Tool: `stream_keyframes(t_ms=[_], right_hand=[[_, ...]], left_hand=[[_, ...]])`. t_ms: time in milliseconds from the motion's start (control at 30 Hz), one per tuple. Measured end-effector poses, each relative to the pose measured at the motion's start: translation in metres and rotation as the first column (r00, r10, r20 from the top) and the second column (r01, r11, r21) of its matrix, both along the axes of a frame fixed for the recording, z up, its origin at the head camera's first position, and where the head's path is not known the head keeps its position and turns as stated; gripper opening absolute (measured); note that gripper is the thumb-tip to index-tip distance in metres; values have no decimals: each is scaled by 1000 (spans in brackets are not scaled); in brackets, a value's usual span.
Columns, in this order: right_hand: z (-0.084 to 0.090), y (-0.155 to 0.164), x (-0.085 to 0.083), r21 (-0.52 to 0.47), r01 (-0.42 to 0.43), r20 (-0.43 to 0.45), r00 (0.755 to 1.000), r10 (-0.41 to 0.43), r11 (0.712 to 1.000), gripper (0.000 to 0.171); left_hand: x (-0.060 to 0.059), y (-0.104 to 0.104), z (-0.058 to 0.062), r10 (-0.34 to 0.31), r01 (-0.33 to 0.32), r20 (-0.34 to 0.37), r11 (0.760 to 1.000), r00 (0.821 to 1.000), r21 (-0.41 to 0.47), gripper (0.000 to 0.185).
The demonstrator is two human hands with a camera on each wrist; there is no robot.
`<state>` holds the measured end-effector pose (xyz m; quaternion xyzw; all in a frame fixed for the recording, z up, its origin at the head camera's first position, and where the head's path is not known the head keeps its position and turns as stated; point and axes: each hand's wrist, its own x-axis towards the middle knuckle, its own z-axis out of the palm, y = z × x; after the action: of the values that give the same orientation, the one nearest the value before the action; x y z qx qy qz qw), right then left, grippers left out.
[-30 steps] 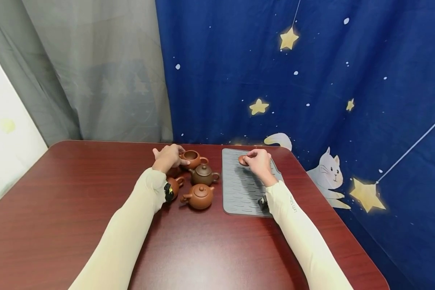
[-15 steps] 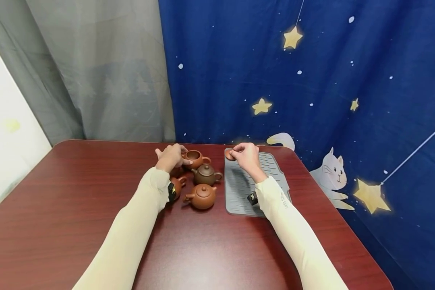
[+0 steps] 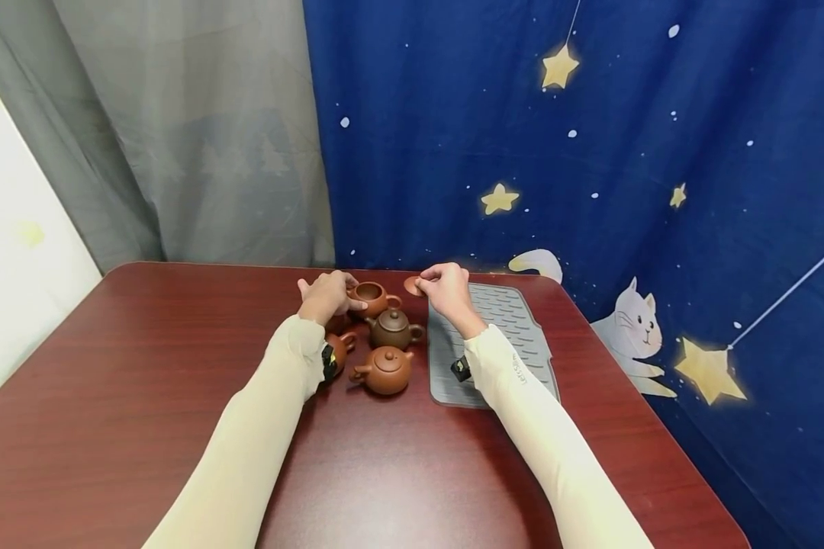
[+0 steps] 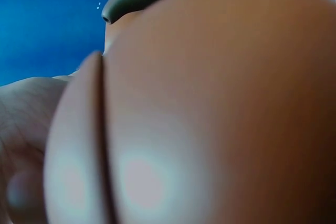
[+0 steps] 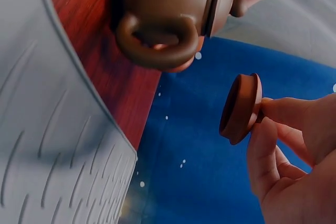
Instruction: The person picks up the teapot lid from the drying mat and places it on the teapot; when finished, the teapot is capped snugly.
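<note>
My left hand (image 3: 329, 293) grips a lidless brown clay teapot (image 3: 372, 298) that stands on the dark red table (image 3: 110, 396). To its right, just above the table's far edge, my right hand (image 3: 426, 284) pinches a small round clay lid (image 3: 413, 286) by its knob. In the right wrist view the lid (image 5: 240, 109) is held on edge between my fingertips (image 5: 283, 113), apart from a teapot's loop handle (image 5: 157, 43). A teapot's rounded body (image 4: 210, 119) fills the left wrist view.
Three lidded teapots stand near my left forearm: a dark one (image 3: 393, 329), a lighter one (image 3: 384, 370) and one half hidden by my sleeve (image 3: 338, 351). A grey ribbed mat (image 3: 508, 335) lies under my right forearm. Curtains hang behind the table.
My right hand lifted the lid off the grey mat and carried it left, past the mat's corner toward the open teapot. My left hand stayed on that teapot.
</note>
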<state>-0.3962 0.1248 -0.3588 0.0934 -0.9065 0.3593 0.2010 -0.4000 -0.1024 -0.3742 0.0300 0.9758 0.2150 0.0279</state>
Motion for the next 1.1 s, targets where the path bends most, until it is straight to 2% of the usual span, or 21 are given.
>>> stream_keyframes(t_ms=[267,500,867,1100], right_hand=[[-6,-17,-1,15,16,28,999,-17,1000,7],[0,-29,-8,24,1,40,999,-2,1000,6],[0,-46,-11,49,10,60,998,-13,999,6],[-1,-58,-14,66,-3,115,993,-5,998,5]], left_hand=[[3,-4,-5,0,0,25,1000,1000,-1,55],[1,-4,2,14,-14,13,1000,1000,-6,56],[1,-3,1,11,-11,6,1000,1000,3,56],[2,-2,0,2,-2,10,1000,1000,1,57]])
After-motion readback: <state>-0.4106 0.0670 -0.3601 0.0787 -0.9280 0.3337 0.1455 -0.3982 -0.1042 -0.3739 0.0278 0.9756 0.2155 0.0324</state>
